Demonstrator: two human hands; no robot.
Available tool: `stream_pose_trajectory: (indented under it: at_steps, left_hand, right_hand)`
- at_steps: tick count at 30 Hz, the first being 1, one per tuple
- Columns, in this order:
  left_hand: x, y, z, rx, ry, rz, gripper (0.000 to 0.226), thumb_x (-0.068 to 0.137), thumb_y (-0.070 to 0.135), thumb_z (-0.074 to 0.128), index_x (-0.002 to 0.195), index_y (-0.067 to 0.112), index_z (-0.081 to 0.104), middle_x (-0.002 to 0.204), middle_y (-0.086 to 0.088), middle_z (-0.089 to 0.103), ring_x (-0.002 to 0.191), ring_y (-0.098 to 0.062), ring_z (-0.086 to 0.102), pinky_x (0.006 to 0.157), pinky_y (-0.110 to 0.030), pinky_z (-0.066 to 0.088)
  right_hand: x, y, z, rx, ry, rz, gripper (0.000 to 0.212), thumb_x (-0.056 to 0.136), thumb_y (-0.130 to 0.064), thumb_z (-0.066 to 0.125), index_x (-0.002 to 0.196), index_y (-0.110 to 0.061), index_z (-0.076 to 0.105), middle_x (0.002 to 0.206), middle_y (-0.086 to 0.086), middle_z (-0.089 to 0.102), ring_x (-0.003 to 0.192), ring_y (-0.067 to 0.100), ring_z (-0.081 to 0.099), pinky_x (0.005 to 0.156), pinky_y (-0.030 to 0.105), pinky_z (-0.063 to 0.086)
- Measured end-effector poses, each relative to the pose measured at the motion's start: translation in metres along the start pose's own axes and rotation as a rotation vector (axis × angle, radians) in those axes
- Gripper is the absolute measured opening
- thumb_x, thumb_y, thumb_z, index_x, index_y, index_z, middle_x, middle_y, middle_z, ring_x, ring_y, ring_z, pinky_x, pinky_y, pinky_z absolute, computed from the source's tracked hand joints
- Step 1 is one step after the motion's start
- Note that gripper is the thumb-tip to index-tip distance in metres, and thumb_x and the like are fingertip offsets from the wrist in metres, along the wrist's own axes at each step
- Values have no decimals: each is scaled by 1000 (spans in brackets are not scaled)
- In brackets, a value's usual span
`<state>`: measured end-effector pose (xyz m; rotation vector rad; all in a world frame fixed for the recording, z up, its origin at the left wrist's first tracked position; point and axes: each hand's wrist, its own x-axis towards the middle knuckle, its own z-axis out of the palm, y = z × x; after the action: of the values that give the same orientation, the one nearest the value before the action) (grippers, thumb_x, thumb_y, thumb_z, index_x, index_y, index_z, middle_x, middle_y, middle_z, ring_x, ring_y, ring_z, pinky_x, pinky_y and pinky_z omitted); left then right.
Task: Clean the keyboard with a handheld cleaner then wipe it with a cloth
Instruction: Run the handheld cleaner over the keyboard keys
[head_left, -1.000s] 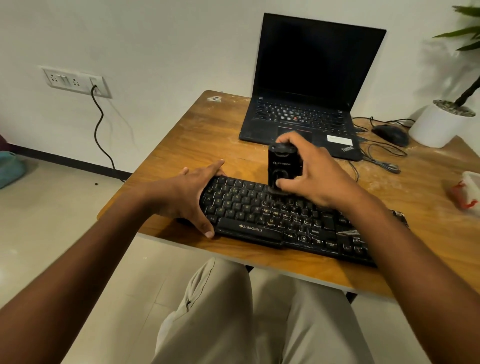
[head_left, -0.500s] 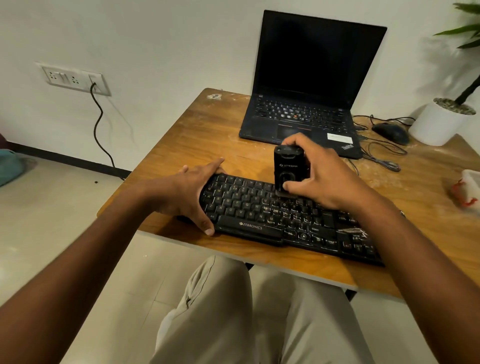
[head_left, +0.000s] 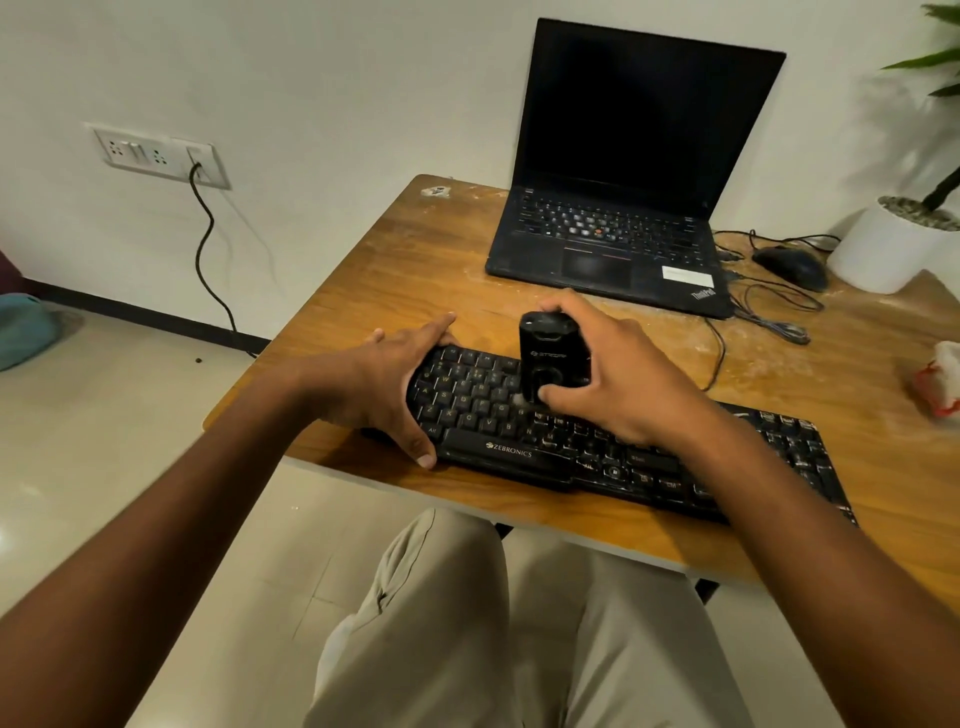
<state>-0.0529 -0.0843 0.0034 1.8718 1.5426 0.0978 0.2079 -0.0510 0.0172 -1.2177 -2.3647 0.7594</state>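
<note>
A black Zebronics keyboard (head_left: 519, 447) lies along the near edge of the wooden table (head_left: 415, 270). My right hand (head_left: 623, 379) grips a small black handheld cleaner (head_left: 550, 353), held upright with its bottom end pressed on the keys in the left-middle part of the keyboard. My left hand (head_left: 395, 384) clasps the keyboard's left end, thumb on the front edge and fingers along the back edge. A white and red bundle (head_left: 940, 379) that may be a cloth lies at the table's right edge.
An open black laptop (head_left: 623, 208) with a dark screen stands behind the keyboard. To its right are a black mouse (head_left: 795, 265), tangled cables (head_left: 769, 317) and a white plant pot (head_left: 893, 249). A wall socket (head_left: 156, 156) with a plugged cable is at left.
The right hand slid the cleaner first slightly right, then back left across the keys. The left hand stayed on the keyboard's left end.
</note>
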Motion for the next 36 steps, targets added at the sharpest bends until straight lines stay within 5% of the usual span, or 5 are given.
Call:
stream_pose_trajectory:
  at_steps: [11, 19, 25, 30, 36]
  left_hand:
    - [5, -11, 1, -7, 11, 36, 155, 54, 39, 98, 160, 36, -15, 165, 15, 21, 151, -17, 8, 119, -39, -17]
    - [4, -6, 0, 10, 13, 20, 153, 56, 37, 98, 160, 35, -15, 166, 12, 19, 153, -20, 7, 118, -39, -14]
    - [1, -3, 0, 9, 16, 17, 152, 59, 35, 97, 160, 34, -16, 166, 12, 18, 153, -20, 5, 116, -37, -14]
    - [2, -4, 0, 20, 15, -1, 152, 58, 36, 98, 160, 35, -15, 168, 9, 17, 154, -25, 3, 118, -40, -14]
    - [1, -1, 0, 22, 19, 9, 150, 60, 33, 97, 160, 34, -15, 166, 13, 17, 152, -17, 6, 110, -29, -12]
  right_hand:
    - [11, -6, 13, 241, 104, -21, 60, 80, -11, 83, 122, -35, 48, 110, -13, 62, 91, -1, 65, 63, 23, 58]
    - [-10, 12, -23, -54, -21, 56, 67, 81, -13, 83, 129, -38, 44, 109, -7, 61, 85, 6, 65, 54, 20, 55]
    - [2, -2, -7, 192, 185, -3, 64, 79, -9, 83, 128, -32, 48, 108, -19, 57, 89, -12, 60, 63, 11, 53]
    - [4, -1, 11, 92, 84, -22, 65, 82, -13, 82, 129, -38, 44, 105, -10, 64, 74, -3, 64, 55, 20, 53]
    - [-16, 17, -19, -61, 30, 61, 67, 80, -15, 84, 129, -37, 43, 107, -8, 62, 87, 6, 64, 61, 24, 59]
